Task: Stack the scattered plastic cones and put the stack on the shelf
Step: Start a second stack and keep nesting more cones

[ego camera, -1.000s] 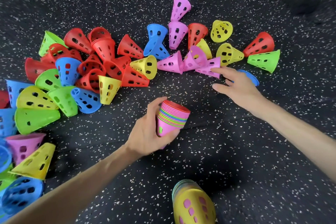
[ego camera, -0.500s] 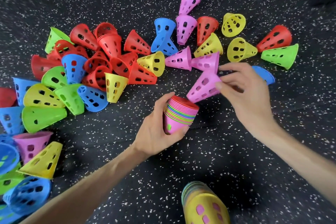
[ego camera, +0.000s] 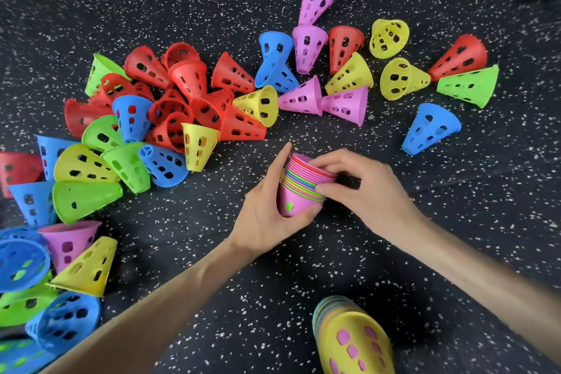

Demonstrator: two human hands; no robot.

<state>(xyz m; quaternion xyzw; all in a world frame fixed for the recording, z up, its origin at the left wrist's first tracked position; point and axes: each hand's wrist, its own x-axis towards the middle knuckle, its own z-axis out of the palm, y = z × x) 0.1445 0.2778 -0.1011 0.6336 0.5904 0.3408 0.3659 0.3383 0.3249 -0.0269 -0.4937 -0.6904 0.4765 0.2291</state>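
Since half a second ago the pink cone has gone into the stack (ego camera: 305,184), which the left hand (ego camera: 267,218) grips low while the right hand (ego camera: 361,191) pinches its rim above bare floor (ego camera: 303,267); a crooked push could jam it, loose cones (ego camera: 194,118) crowding leftward.

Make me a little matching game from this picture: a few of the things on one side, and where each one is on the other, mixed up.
Things:
1. held stack of cones
2. yellow-topped stack
3. lone blue cone
4. left hand

Places:
A. lying apart on the floor, right of the pink cones
B. gripping the held stack's pink base
C. between both hands, mid-picture
D. at the bottom edge, near the camera

Pairs: 1-C, 2-D, 3-A, 4-B
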